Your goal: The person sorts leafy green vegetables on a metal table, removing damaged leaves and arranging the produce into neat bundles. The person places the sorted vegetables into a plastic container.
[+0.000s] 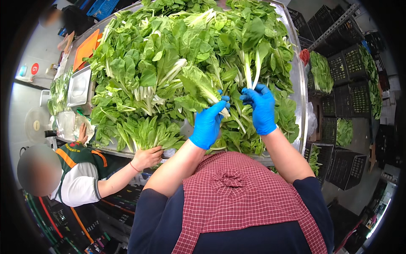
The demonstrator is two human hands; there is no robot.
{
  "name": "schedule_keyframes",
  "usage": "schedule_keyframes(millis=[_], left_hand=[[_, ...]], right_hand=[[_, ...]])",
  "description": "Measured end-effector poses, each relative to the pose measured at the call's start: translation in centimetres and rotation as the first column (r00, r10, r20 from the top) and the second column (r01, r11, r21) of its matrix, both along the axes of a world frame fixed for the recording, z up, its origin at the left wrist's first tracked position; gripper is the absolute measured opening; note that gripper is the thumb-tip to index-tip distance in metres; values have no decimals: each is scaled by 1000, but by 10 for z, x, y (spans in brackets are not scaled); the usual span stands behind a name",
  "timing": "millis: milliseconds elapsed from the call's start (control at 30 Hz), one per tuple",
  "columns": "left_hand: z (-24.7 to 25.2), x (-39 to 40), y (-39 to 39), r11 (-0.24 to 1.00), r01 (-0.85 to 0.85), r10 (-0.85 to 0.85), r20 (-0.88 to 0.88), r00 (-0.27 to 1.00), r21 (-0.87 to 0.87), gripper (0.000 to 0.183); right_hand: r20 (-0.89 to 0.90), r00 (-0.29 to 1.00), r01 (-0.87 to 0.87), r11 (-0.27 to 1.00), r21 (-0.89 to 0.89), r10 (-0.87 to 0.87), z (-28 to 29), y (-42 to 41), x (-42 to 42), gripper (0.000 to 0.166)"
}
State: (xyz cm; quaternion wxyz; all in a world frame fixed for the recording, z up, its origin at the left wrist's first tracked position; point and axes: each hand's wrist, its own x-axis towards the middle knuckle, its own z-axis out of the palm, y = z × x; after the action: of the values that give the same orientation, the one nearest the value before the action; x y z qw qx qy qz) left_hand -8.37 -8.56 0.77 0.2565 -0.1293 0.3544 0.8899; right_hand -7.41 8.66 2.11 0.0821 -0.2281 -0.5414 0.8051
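Observation:
A big heap of leafy greens with pale stalks (196, 41) covers the metal table (301, 95) before me. My left hand (207, 123), in a blue glove, holds a leafy green (199, 82) by its pale stem end, the leaves pointing up and to the left. Just to its right, my right hand (260, 108), also gloved in blue, has its fingertips around the base of two white stalks (251, 71), whose leaves point away from me over the heap. The two hands are apart, above the near part of the heap.
At the left a co-worker's bare hand (149, 157) touches greens at the table's near edge; the other (83, 133) rests by a plastic bag. An orange tray (85, 47) and a metal pan (79, 87) lie at the far left. Black crates (347, 168), some with greens, stand at the right.

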Motion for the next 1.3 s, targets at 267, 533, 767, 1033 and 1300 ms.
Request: schedule_keyframes(millis=[267,533,767,1033,1300], left_hand=[[-10,2,1,986,112,-108,39,993,-123,28],[-11,9,-10,956,149,-139,57,989,-252,12],[-7,15,-7,994,43,-36,65,997,-99,26],[-13,21,-71,976,174,-148,182,972,-134,34],[3,40,-101,988,147,-152,149,977,48,51]], right_hand=[[-19,972,-210,908,363,232,-9,-27,50,13],[-42,982,-172,967,186,183,-21,-39,74,11],[-266,893,-113,751,650,364,-14,-26,84,15],[303,755,-442,110,890,582,-6,26,51,35],[137,990,-109,394,912,-42,-68,44,-84,47]])
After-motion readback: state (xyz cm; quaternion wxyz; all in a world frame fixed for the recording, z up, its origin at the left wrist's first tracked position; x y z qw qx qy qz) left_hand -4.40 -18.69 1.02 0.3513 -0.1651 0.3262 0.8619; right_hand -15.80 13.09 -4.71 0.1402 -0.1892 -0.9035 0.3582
